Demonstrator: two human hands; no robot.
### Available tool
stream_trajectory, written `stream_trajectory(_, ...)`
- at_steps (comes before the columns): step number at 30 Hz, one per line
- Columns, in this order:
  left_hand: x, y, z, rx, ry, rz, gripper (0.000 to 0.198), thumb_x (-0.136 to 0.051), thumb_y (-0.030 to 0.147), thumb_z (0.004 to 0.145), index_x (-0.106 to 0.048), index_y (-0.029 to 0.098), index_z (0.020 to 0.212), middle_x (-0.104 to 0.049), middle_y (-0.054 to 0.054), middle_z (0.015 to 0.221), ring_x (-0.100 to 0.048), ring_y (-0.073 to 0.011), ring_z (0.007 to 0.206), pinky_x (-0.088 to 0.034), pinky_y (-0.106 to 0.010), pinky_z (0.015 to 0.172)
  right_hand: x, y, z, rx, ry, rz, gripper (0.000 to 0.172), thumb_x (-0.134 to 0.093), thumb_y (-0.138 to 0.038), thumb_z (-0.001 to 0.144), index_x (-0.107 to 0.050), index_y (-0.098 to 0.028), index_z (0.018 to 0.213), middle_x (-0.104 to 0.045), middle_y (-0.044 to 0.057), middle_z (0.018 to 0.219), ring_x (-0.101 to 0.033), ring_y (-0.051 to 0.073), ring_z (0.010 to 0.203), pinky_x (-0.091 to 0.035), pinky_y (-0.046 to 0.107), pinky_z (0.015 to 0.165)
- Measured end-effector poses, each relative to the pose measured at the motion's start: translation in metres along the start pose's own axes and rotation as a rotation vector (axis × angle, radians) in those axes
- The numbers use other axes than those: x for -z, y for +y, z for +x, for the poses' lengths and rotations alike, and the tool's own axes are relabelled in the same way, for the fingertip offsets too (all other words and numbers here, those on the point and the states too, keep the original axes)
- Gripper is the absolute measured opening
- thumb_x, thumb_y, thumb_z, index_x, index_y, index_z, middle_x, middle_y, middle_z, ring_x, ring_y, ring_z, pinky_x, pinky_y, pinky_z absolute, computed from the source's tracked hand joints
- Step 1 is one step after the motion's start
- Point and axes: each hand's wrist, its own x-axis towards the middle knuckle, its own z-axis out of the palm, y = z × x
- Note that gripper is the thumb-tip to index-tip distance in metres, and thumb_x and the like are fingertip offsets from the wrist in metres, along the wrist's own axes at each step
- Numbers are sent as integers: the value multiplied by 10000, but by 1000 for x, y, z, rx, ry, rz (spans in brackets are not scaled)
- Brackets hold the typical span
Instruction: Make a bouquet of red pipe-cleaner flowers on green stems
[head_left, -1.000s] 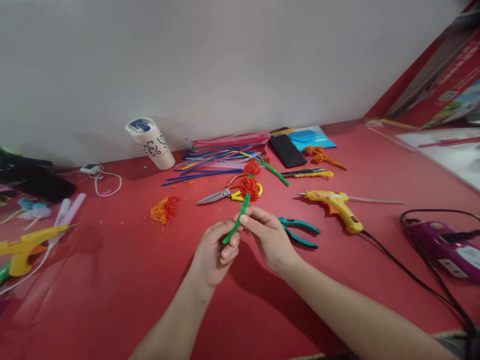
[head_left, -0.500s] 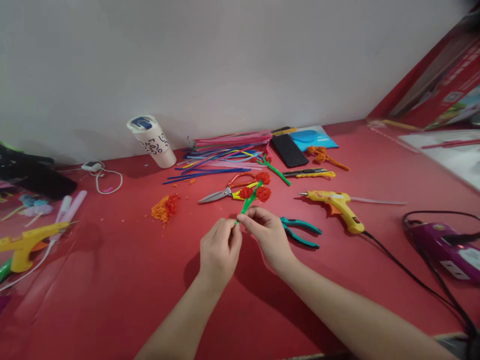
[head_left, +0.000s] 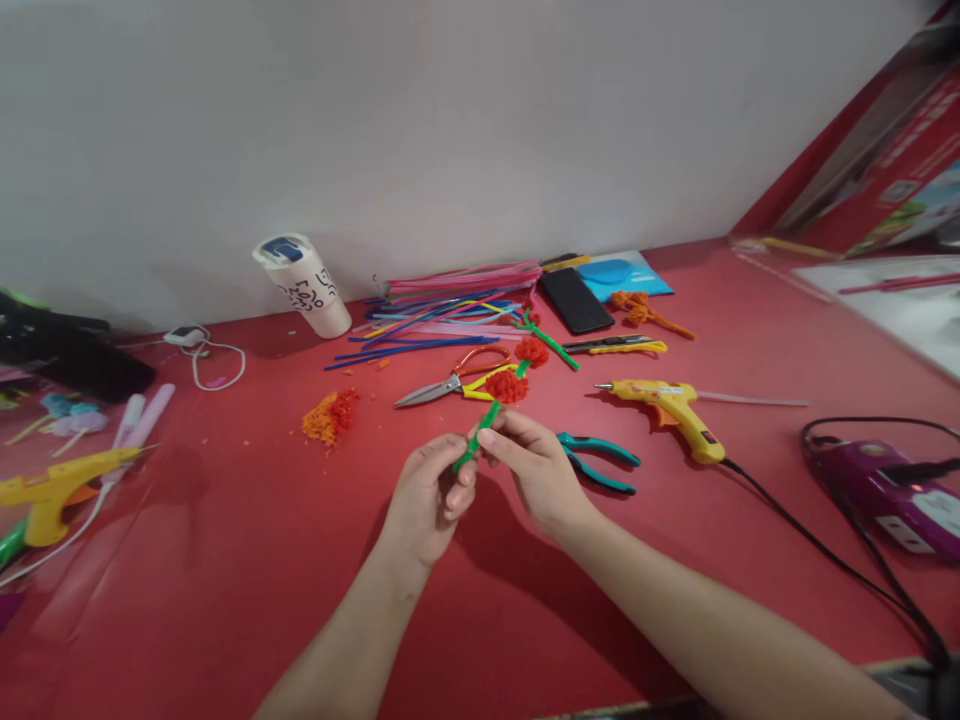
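Between my hands is a pipe-cleaner flower, its green stem (head_left: pixel 491 413) slanting up and away to fluffy red blooms (head_left: pixel 506 386). My right hand (head_left: pixel 538 468) pinches the stem between thumb and fingers just below the blooms. Lower down, the thumb and curled fingers of my left hand (head_left: pixel 429 492) close around the stem's near end. Behind the blooms lie scissors (head_left: pixel 439 390) with red and yellow handles. Teal-handled pliers (head_left: pixel 604 450) rest beside my right hand, partly hidden by it.
A yellow glue gun (head_left: pixel 679 405) lies right, its cord running to a purple power strip (head_left: pixel 874 485). Pipe cleaners (head_left: pixel 442 310), a phone (head_left: pixel 576 300) and a tumbler (head_left: pixel 304 288) are along the wall. Orange-red fluff (head_left: pixel 328 416) and another glue gun (head_left: pixel 64 485) are left.
The flower has turned in my fingers, so its blooms show from another side. My left hand has rolled palm upward, its fingers now showing under the stem. My right hand stays about where it was.
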Motion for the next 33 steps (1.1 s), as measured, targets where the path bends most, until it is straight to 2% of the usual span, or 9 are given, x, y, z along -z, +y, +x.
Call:
stream_trajectory(6, 0, 1, -1, 90, -70, -70, 122, -566, 202, 728, -515, 121, 653, -396, 89, 457, -171, 24, 303, -131, -107, 292, 2, 3, 1, -31, -66, 110, 96, -630, -257, 744, -599, -193, 679, -558, -31, 634, -473, 103, 609, -377, 245, 628)
stream_trajectory(8, 0, -1, -1, 36, -27, 23, 131, -553, 224, 740, -506, 135, 656, -399, 87, 461, -189, 13, 302, -138, -121, 299, 1, 3, 2, -39, -29, 89, 118, -637, -265, 734, -588, -189, 657, -541, -38, 616, -453, 98, 593, -362, 241, 615)
stream_trajectory(13, 2, -6, -2, -488, 283, 752, 171, -518, 303, 794, -545, 176, 683, -519, 35, 547, -443, -59, 417, -335, -178, 425, -3, 2, 3, -65, 150, -96, 225, -669, -305, 690, -537, -170, 567, -433, -61, 535, -356, 86, 536, -301, 243, 561)
stream_trajectory(15, 3, -8, -3, -705, 323, 1002, 154, -522, 282, 790, -583, 180, 693, -563, 10, 607, -505, -85, 529, -393, -203, 545, -4, 1, 3, -71, 149, -142, 247, -663, -318, 688, -522, -168, 552, -407, -63, 525, -339, 86, 530, -283, 246, 545)
stream_trajectory(17, 4, -10, -4, -773, 322, 1070, 150, -522, 278, 792, -599, 180, 708, -578, 1, 638, -515, -92, 563, -404, -214, 584, -4, 0, 3, -42, 139, -167, 256, -650, -318, 697, -514, -167, 541, -403, -60, 530, -348, 88, 539, -284, 245, 546)
stream_trajectory(19, 4, -10, -4, -645, 290, 962, 171, -507, 310, 811, -599, 179, 750, -564, 14, 613, -496, -81, 497, -391, -203, 509, -2, -1, 3, -7, 134, -163, 244, -645, -310, 702, -525, -167, 545, -419, -56, 538, -367, 89, 548, -298, 243, 556)
stream_trajectory(23, 2, -8, -1, -272, 136, 488, 217, -525, 355, 810, -576, 162, 727, -531, 39, 548, -426, -48, 377, -301, -164, 360, 2, -3, 4, -6, 84, -99, 178, -636, -310, 722, -609, -169, 616, -459, -50, 540, -385, 90, 543, -321, 241, 564)
stream_trajectory(29, 5, 1, 4, 64, -92, -70, 91, -577, 197, 765, -575, 110, 737, -504, 41, 526, -309, 18, 335, -202, -97, 324, 4, -3, 4, -29, -16, 9, 101, -637, -258, 723, -662, -181, 663, -519, -40, 574, -416, 84, 544, -351, 238, 582)
stream_trajectory(33, 6, 4, 3, 205, -146, -190, 45, -577, 144, 725, -556, 105, 726, -464, 48, 502, -273, 27, 330, -174, -78, 313, 6, -3, 3, -96, -132, 91, 90, -628, -256, 731, -674, -185, 699, -568, -26, 601, -464, 89, 560, -374, 239, 592)
